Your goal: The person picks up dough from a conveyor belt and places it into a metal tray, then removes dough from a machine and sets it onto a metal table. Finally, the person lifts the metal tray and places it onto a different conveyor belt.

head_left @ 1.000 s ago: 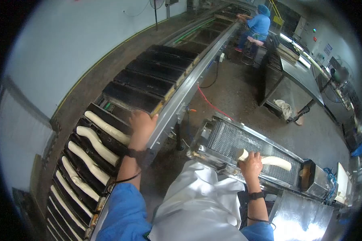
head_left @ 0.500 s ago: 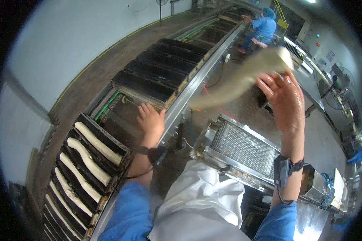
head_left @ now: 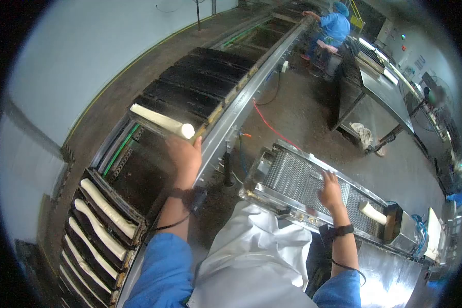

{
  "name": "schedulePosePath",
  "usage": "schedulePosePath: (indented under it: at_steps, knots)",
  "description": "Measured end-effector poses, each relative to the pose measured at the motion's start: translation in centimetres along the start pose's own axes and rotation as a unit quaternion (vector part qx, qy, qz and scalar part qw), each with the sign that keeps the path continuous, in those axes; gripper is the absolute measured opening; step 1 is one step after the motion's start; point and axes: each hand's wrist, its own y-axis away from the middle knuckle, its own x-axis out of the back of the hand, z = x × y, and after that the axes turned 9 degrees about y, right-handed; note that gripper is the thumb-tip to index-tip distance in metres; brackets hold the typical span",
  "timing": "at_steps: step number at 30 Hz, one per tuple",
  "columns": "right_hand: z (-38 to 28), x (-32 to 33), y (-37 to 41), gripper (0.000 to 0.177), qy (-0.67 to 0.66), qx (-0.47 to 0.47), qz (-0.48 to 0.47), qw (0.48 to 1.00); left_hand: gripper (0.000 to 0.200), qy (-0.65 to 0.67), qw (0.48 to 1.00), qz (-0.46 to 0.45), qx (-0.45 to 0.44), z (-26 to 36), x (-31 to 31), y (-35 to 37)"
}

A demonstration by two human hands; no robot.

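My left hand (head_left: 186, 160) is at the near edge of a black baking tray (head_left: 190, 97), thumb apart and fingers slightly blurred, holding nothing I can see. Just beyond it, a long pale dough roll (head_left: 161, 120) lies across the tray's nearest groove, its round end towards my thumb. Over a metal mesh belt (head_left: 297, 177) my right hand (head_left: 332, 193) hovers with fingers apart and nothing in them. On that belt, to its right, a short pale dough piece (head_left: 373, 212) lies by the mouth of a metal machine (head_left: 403, 228).
A nearer tray (head_left: 138, 226) at left carries several dough strips in its grooves. The trays stand on a conveyor with a metal side rail (head_left: 246, 105). Far along it sits a co-worker (head_left: 333, 28) in blue. A steel table (head_left: 380, 90) stands at right; a red hose (head_left: 267, 123) crosses the floor.
The dough roll that was swinging from my right hand now lies on the tray. My right hand has come down and back over the mesh belt. Another dough piece now shows there.
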Motion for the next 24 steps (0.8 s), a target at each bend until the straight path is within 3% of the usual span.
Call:
schedulePosePath:
  at_steps: [2,3,6,9,12,15,17,19,20,21,24]
  knots:
    - [4.1,-1.5,1.1,0.072,0.117,-0.094,0.008,0.989,0.090,-0.016,1.000,0.003,0.000,-0.2,-0.4,-0.2]
    - [5.2,0.0,2.1,0.072,0.155,-0.126,-0.034,0.979,0.090,-0.016,1.000,0.002,-0.002,-0.2,-0.4,-0.3]
    - [11.8,-1.8,4.5,0.066,0.202,-0.228,-0.081,0.949,0.092,0.005,1.000,0.000,0.014,0.0,0.0,-0.3]
    - [14.9,-3.1,7.4,0.053,0.232,-0.146,0.024,0.961,0.092,0.030,0.999,-0.020,0.032,0.6,0.2,-0.5]
    - [14.6,-2.1,7.7,0.047,0.161,-0.198,0.020,0.967,0.091,0.031,0.997,-0.049,0.044,0.5,0.4,-0.5]
    - [12.3,1.5,8.0,0.043,0.191,-0.262,-0.018,0.946,0.090,0.035,0.998,-0.038,0.026,0.6,0.5,-0.6]
    - [12.5,0.7,7.9,0.037,0.208,-0.259,0.033,0.943,0.088,0.035,0.999,-0.022,0.022,0.8,0.3,-0.5]
    - [11.6,0.5,6.9,0.032,0.277,-0.178,0.057,0.942,0.087,0.034,0.999,-0.022,0.016,0.8,0.0,-0.7]
    - [11.1,0.6,6.2,0.027,0.288,-0.156,-0.004,0.945,0.086,0.032,0.999,-0.022,0.009,0.7,0.1,-0.7]
    - [11.7,-1.5,5.2,0.026,0.259,-0.152,0.040,0.953,0.086,0.033,0.999,-0.022,0.010,0.9,0.5,-0.7]
    - [10.0,-1.9,2.9,0.027,0.241,-0.142,0.019,0.960,0.084,0.049,0.996,-0.065,0.027,0.9,1.1,-0.4]
